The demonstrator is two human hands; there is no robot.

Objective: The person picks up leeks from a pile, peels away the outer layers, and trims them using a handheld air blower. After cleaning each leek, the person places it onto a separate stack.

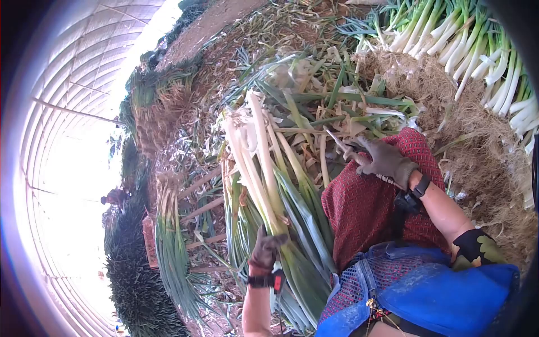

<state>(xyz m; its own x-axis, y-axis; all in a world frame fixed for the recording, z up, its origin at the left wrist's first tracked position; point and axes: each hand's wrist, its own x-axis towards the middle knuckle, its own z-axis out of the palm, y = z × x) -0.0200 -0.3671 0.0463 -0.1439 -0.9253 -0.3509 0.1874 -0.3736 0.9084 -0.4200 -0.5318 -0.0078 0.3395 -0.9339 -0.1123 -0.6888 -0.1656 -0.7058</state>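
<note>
My left hand (266, 249), in a dark glove, is closed around the green part of a few long green onions (255, 163). Their white stalks point away from me, and their leaves trail down beside my leg. In my gloved right hand (387, 163) is a small knife (337, 140), its thin pale blade pointing toward the stalks but apart from them. Part of its handle is hidden by my fingers. More green onions (303, 191) lie under and beside the held ones.
Trimmed white-stalked green onions (466, 39) are laid in a row at the upper right, beside a heap of cut roots (466, 129). Peeled leaves (314, 84) litter the ground ahead. An untrimmed bundle (171, 241) and an orange crate (149, 241) stand left. Another person (115, 197) is far off.
</note>
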